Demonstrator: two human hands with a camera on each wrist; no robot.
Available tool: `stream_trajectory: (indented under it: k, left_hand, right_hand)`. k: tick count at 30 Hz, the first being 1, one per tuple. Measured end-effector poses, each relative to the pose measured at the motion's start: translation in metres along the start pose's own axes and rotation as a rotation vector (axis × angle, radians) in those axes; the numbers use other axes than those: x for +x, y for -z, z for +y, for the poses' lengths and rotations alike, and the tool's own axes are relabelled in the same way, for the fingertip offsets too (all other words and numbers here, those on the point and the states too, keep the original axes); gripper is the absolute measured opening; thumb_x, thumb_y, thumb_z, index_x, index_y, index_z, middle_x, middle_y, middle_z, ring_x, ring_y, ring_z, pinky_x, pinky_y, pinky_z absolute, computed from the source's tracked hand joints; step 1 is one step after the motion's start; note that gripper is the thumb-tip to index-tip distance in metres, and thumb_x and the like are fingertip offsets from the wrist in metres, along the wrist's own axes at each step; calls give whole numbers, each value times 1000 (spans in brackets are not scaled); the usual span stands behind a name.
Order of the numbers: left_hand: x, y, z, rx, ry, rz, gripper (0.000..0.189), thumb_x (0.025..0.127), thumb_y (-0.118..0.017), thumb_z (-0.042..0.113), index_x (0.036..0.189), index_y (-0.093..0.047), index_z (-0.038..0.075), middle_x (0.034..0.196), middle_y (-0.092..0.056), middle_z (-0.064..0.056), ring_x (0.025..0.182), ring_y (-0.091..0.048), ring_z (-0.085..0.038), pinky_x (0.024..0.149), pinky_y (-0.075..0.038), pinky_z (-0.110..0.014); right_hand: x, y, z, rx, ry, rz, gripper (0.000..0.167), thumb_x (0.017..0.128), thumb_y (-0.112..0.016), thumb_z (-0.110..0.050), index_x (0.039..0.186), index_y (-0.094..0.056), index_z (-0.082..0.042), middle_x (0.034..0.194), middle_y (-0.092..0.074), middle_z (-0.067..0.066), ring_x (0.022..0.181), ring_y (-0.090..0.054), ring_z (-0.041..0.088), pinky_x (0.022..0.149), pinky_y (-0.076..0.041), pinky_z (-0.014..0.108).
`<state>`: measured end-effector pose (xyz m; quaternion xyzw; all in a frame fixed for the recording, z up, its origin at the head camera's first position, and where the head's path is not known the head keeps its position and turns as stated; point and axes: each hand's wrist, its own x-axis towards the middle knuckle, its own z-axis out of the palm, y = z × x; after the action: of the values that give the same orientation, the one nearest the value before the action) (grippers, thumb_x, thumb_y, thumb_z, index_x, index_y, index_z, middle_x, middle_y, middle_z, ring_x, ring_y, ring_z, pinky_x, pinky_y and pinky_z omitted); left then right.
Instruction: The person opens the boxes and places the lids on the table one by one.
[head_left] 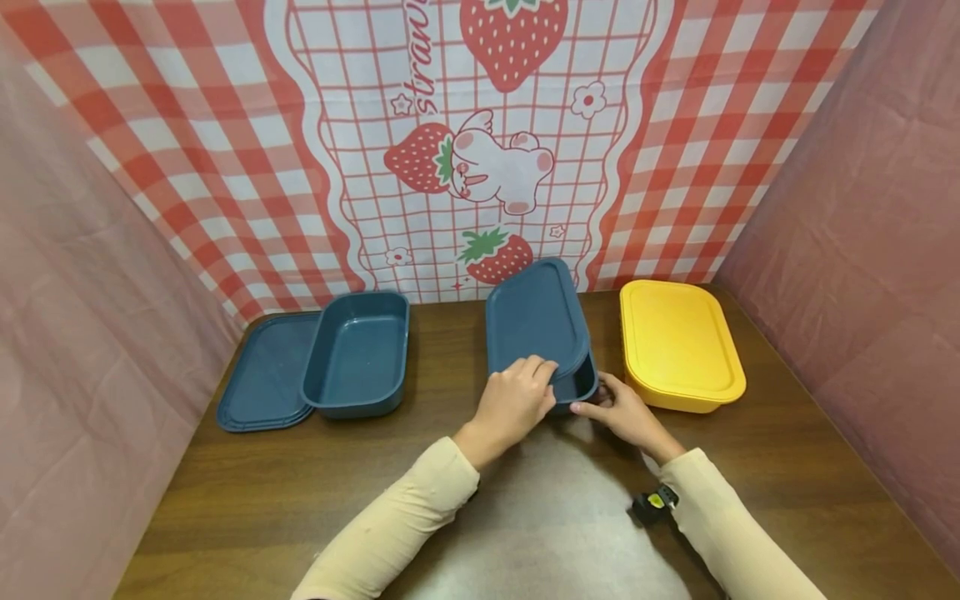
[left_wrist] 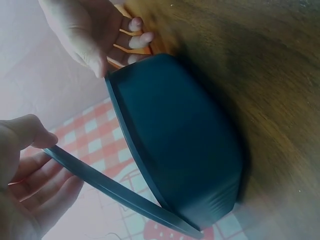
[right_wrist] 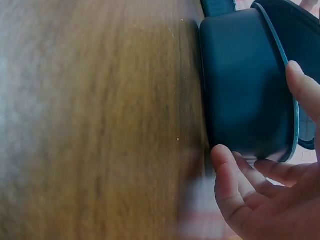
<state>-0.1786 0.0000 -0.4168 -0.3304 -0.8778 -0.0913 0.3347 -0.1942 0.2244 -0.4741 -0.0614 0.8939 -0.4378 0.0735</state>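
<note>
Fabric (head_left: 480, 167) printed with strawberries and red checks hangs at the far side of a wooden counter (head_left: 247, 500). Three boxes sit on the counter: two blue and one yellow. The open blue box (head_left: 356, 358) is on the left; the yellow box (head_left: 682, 404) is on the right; the middle blue box (left_wrist: 182, 135), the one being handled, stands between them, nearer the yellow one.

Lids also number three. The yellow lid (head_left: 681, 337) covers its box, the flat blue lid (head_left: 266, 375) lies at the left with its right edge hidden by the open box, and the tilted blue lid (head_left: 536, 321) slants over the middle box — far end down by the rim, near end raised.

Two hands work here. The left hand (head_left: 516, 402) has thumb and fingers clamped on the tilted lid's near edge; the right hand (head_left: 628, 417) sets its thumb on the rim and its fingers bent against the near right corner.

The step in hand looks like managing that lid while steadying its box; the next move likely calls for a firm right hand and a controlled lid edge — lest the box slide.

A small black device (head_left: 654, 505) sits at the right wrist.
</note>
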Motion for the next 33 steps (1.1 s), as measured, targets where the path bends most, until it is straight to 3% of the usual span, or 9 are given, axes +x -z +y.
stream_trajectory:
  k: [12, 22, 33]
  left_hand:
    - [-6, 3, -7, -128, 73, 94, 27, 77, -75, 13, 103, -70, 8, 92, -70, -2, 81, -68, -15, 63, -58, -27]
    - [-10, 8, -16, -230, 134, 172, 28, 76, -73, 7, 103, -67, 5, 92, -68, -5, 83, -69, -16, 69, -58, -27]
    - [-15, 8, -22, -379, 256, 220, 27, 76, -73, 5, 101, -65, 1, 88, -65, -9, 77, -66, -17, 69, -57, -27]
  right_hand:
    - [0, -1, -1, 95, -15, -19, 69, 93, -65, -36, 142, -39, 4, 99, -66, 17, 81, -64, 19, 67, -52, 28]
    - [2, -3, 0, 124, -11, 4, 65, 93, -67, -32, 139, -42, 5, 98, -66, 17, 79, -62, 17, 65, -52, 26]
    - [1, -3, -4, 160, -25, 34, 69, 92, -67, -31, 143, -39, 5, 113, -65, 24, 84, -65, 19, 68, -54, 27]
